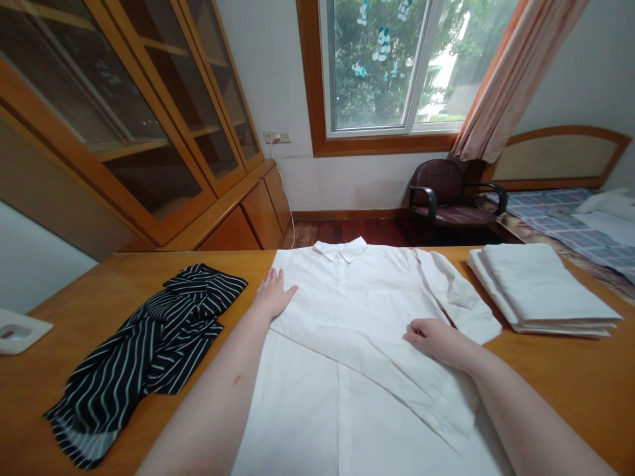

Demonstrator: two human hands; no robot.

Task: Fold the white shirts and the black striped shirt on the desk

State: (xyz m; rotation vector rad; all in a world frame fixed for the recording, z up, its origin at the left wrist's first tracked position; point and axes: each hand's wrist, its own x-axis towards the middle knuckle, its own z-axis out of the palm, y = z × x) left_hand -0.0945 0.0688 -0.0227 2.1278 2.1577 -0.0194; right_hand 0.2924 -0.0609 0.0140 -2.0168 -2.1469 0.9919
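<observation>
A white collared shirt (pixel 307 390) lies spread on the wooden table, its collar toward the far edge. The left-side sleeve is folded across the front and slants down to the right. The other sleeve (pixel 459 297) lies bent on the right side. My left hand (pixel 274 293) rests flat near the left shoulder edge, fingers apart, touching the cloth. My right hand (pixel 439 340) is closed on the shirt at the right of the body, fingers curled in a pinch on the fabric; its fingertips are partly hidden.
A black-and-white striped garment (pixel 149 344) lies crumpled on the table (pixel 24 396) at left. A folded white stack of cloth (pixel 550 284) sits at right. A white object (pixel 22 330) is at the left edge. Beyond are a cabinet (pixel 198 192), an armchair (pixel 439 185) and a bed (pixel 555 205).
</observation>
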